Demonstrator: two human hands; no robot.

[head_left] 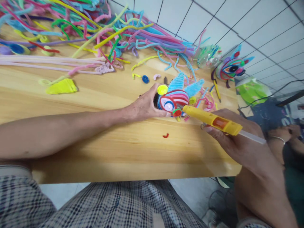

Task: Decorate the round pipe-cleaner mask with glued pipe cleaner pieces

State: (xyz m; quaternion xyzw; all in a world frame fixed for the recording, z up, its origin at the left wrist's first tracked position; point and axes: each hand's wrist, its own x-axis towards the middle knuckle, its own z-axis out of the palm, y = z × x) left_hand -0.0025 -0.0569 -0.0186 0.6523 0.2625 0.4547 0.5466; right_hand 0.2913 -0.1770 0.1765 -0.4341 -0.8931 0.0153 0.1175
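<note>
My left hand (pixel 148 106) is wrapped round the left side of a pipe-cleaner animal head (pixel 179 96), which has blue ears, red, pink and white stripes and a round blue-and-white eye. In my right hand (pixel 234 136) is a yellow hot glue gun (pixel 211 119), with a clear glue stick (pixel 253 136) poking out of its back end. The gun's nozzle points left at the head's striped side, close to the red and green round piece; whether it touches cannot be told. On the table below lies a small red bent scrap (pixel 165 135).
A big pile of coloured pipe cleaners (pixel 152 34) lies along the tiled wall. A finished-looking striped animal head (pixel 230 68) stands at the back right, near a yellow pencil-like stick (pixel 217 90). Yellow pipe-cleaner piece (pixel 62 86) lies left. Another person's hand (pixel 281 134) shows at the right edge.
</note>
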